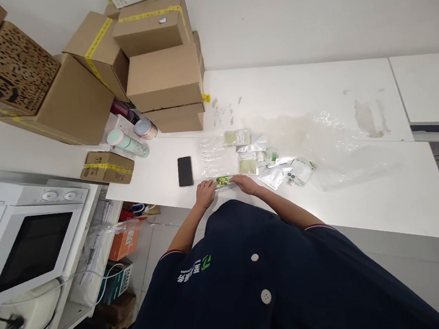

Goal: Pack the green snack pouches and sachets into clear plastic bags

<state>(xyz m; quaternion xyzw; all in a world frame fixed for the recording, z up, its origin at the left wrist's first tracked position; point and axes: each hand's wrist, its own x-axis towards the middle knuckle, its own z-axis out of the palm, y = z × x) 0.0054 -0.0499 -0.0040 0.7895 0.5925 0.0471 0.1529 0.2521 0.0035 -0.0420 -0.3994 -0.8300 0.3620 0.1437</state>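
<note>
Head view: green printed packet [222, 181] near front edge of white table [382, 205]. Left hand [206, 192], right hand [245, 183] at opposite ends, fingers bent; pinching or pressing, cannot tell. Even pressure should keep it straight.

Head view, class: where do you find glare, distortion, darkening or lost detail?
In the head view, white glints break up the clear plastic and shine marks the silver packet; in the head view, the microwave slants, probably from wide-angle stretch; in the head view, the right-hand corners darken; in the head view, the green-printed packet is too small to read.
</note>
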